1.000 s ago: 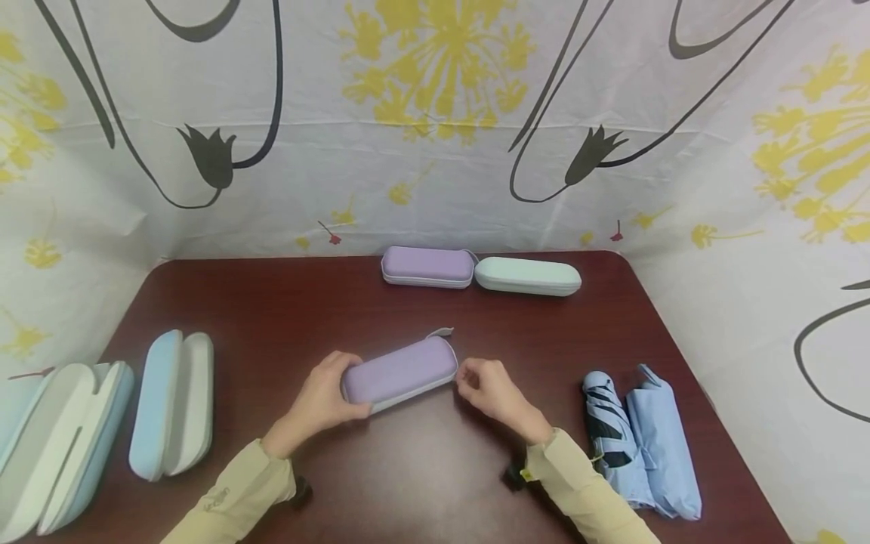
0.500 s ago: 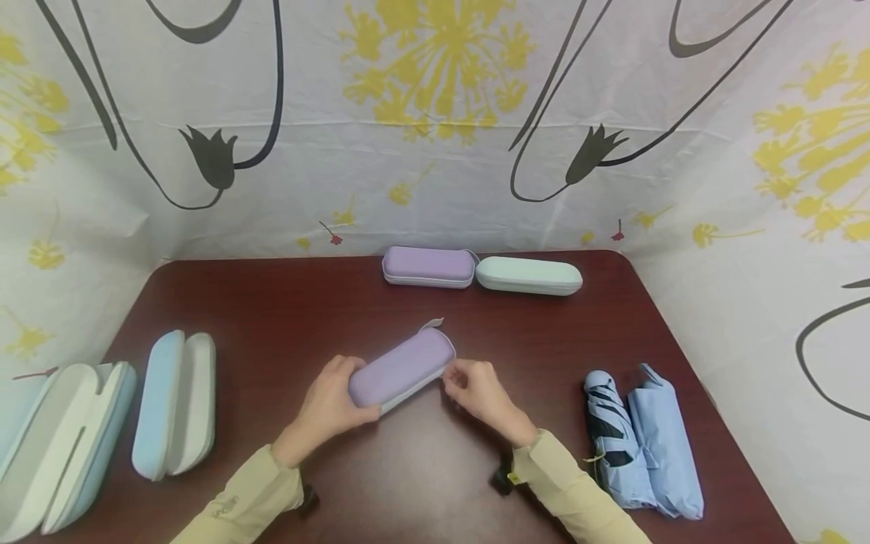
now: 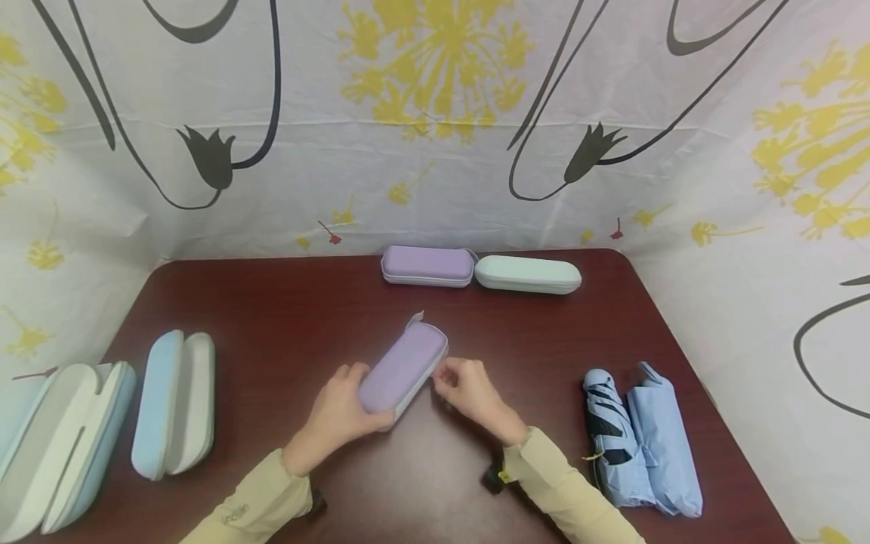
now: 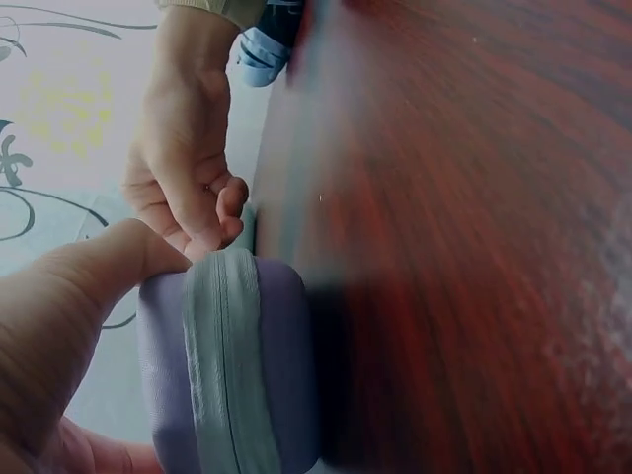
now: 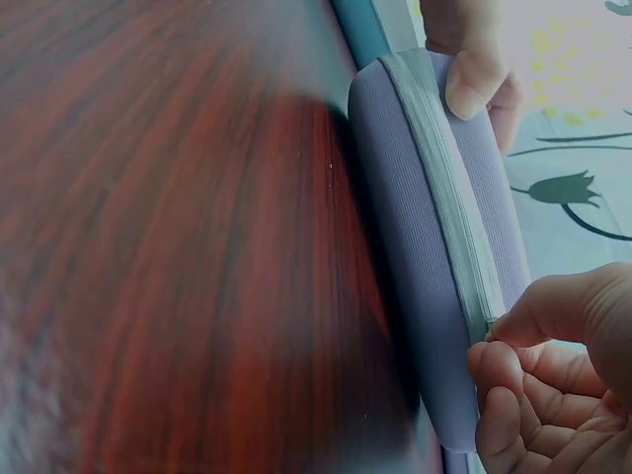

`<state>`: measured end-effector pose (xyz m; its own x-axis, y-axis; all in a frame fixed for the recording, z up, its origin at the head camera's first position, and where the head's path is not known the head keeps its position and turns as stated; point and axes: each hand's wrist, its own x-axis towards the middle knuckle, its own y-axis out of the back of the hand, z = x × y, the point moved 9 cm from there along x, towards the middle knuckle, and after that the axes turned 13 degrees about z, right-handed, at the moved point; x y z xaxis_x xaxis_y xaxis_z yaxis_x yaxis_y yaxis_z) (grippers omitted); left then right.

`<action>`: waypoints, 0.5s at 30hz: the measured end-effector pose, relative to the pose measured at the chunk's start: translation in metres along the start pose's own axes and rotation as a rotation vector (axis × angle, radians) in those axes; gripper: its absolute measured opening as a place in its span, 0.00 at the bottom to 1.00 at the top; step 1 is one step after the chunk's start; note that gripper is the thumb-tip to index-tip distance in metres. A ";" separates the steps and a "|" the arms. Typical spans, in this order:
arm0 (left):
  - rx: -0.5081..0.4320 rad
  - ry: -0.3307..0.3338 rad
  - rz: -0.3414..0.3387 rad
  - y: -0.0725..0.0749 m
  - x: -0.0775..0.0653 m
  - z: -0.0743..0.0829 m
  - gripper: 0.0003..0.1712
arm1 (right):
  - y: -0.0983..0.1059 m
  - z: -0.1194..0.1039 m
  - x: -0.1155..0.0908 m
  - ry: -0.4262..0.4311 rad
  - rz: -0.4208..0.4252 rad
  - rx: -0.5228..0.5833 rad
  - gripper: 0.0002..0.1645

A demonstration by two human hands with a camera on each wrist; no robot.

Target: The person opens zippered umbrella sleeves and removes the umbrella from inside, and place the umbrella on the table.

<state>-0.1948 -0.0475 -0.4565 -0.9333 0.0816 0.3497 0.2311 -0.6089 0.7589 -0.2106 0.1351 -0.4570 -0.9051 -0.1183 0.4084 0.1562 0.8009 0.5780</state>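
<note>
A purple zippered case (image 3: 404,370) with a grey zipper band (image 5: 449,188) lies slanted at the middle of the table. My left hand (image 3: 340,409) grips its near left end, thumb on the front side and fingers over the back. At the far right end, my right hand (image 3: 471,390) pinches at the zipper with thumb and forefinger, as the right wrist view shows; the zipper pull itself is hidden by the fingertips. The case is zipped closed along the side in view. A small fabric loop (image 3: 416,318) sticks up at its far end.
Another purple case (image 3: 428,266) and a mint case (image 3: 527,274) stand along the table's back edge. Open light-blue cases (image 3: 158,408) (image 3: 102,446) lie at left. Two folded blue umbrellas (image 3: 615,438) (image 3: 666,446) lie at right.
The held purple case has turned counterclockwise, its far end swinging up and left. My right hand has moved left with that end, and my left hand has shifted slightly right.
</note>
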 end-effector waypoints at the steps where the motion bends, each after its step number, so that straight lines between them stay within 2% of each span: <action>1: -0.002 0.003 -0.002 -0.001 0.000 0.001 0.40 | -0.001 -0.001 0.000 0.005 -0.003 0.006 0.06; 8: -0.031 0.040 -0.005 -0.007 0.000 0.006 0.40 | -0.015 -0.016 -0.009 0.051 -0.104 0.081 0.05; 15: -0.010 0.074 -0.014 -0.010 0.000 0.009 0.40 | -0.013 -0.022 -0.011 0.077 -0.091 0.057 0.06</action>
<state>-0.1949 -0.0340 -0.4594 -0.9542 0.0316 0.2975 0.2157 -0.6162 0.7575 -0.1943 0.1134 -0.4536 -0.8811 -0.2353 0.4102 0.0500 0.8163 0.5755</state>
